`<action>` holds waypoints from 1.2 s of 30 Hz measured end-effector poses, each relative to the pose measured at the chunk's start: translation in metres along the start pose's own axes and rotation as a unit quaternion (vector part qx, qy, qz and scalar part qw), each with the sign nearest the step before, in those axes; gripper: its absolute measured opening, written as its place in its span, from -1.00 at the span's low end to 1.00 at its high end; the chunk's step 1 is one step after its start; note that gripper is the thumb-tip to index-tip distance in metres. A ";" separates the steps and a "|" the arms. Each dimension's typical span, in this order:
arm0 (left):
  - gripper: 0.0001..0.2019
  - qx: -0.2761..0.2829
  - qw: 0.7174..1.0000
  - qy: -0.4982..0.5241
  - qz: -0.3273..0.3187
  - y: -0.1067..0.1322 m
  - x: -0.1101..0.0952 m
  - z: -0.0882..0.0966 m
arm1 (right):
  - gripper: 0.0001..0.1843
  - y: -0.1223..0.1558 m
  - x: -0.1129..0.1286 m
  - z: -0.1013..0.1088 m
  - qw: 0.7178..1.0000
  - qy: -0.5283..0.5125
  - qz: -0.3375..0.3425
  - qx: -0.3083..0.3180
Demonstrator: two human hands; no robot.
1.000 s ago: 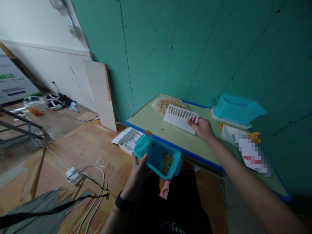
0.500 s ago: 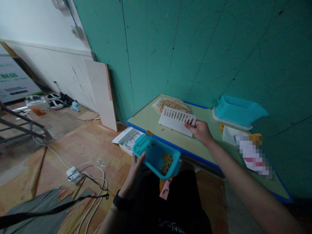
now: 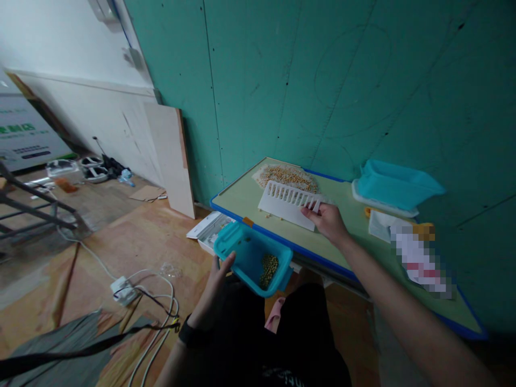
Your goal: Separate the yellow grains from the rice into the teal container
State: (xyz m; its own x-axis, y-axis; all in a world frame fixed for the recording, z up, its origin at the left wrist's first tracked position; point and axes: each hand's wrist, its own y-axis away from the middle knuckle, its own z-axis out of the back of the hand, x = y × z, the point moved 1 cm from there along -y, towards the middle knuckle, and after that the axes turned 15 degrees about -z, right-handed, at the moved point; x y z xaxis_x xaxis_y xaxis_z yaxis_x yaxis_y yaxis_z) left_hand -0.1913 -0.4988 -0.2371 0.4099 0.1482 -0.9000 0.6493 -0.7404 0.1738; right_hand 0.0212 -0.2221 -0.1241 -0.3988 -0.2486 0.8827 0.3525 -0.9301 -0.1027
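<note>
My left hand grips the left side of a blue plastic container, thumb over its rim. The container is tilted just below the table's front edge, and a small heap of yellowish beans lies at its right end. Between the fingers and thumb of my right hand is the right end of a white slotted scraper. It is over the table, in front of a pile of beans mixed with pale grains. A few loose beans lie by the scraper's front edge.
On the right of the table are a blue bin on a white lid and a white packet, partly blurred. An open white box sits beyond the container. White cables and a power strip lie on the floor.
The scraper in my right hand has shifted slightly left and toward me. My left hand and the container have moved a little left. More loose beans show at the scraper's front edge.
</note>
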 end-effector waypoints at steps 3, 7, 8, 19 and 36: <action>-0.09 0.014 1.000 -0.026 0.000 -0.001 -0.006 0.004 | -0.46 0.001 0.002 -0.005 1.000 -0.008 0.001 0.007; -0.09 0.018 0.999 -0.045 0.010 -0.004 -0.011 0.006 | -0.45 0.004 0.003 -0.011 1.000 0.000 0.001 0.000; -0.09 0.020 0.999 -0.046 0.012 -0.005 -0.011 0.006 | -0.46 0.005 0.003 -0.011 1.000 0.005 0.002 -0.003; -0.13 0.056 0.997 -0.053 0.021 -0.013 -0.027 0.005 | -0.48 0.049 0.005 -0.015 0.995 0.035 0.084 -0.027; -0.26 0.062 0.997 -0.028 0.020 -0.006 -0.023 -0.009 | -0.73 0.097 0.015 -0.029 0.896 0.217 0.367 -0.125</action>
State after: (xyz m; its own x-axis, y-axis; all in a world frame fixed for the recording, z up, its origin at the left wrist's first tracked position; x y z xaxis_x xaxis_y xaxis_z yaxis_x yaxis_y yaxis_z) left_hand -0.1987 -0.4924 -0.2144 0.3956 0.0821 -0.9148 0.5477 -0.8206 0.1632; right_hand 0.0252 -0.3241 -0.1337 -0.4487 -0.8489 0.2794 0.4757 -0.4915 -0.7294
